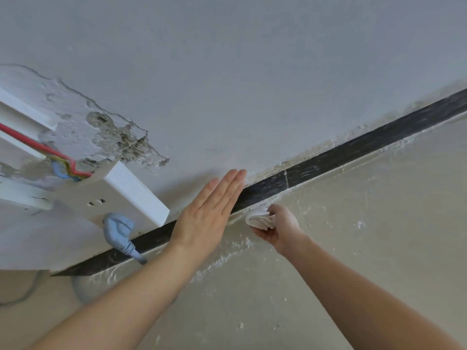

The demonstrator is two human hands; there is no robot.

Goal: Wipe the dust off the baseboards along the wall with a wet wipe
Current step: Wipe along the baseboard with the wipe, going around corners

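A dark, streaked baseboard [353,150] runs diagonally from lower left to upper right where the pale wall meets the beige floor. My right hand [280,226] grips a folded white wet wipe [260,218] at the foot of the baseboard, near the floor edge. My left hand [209,213] is flat, fingers together and straight, pressed against the wall and over the baseboard just left of the wipe. It holds nothing. The stretch of baseboard beneath my left hand is hidden.
A white socket box [118,198] sticks out from the wall at left, with a blue-grey plug [117,228] and its cable. Red, yellow and blue wires [63,165] enter it from a conduit. Plaster is broken above it [113,137]. White flecks lie on the floor [227,258].
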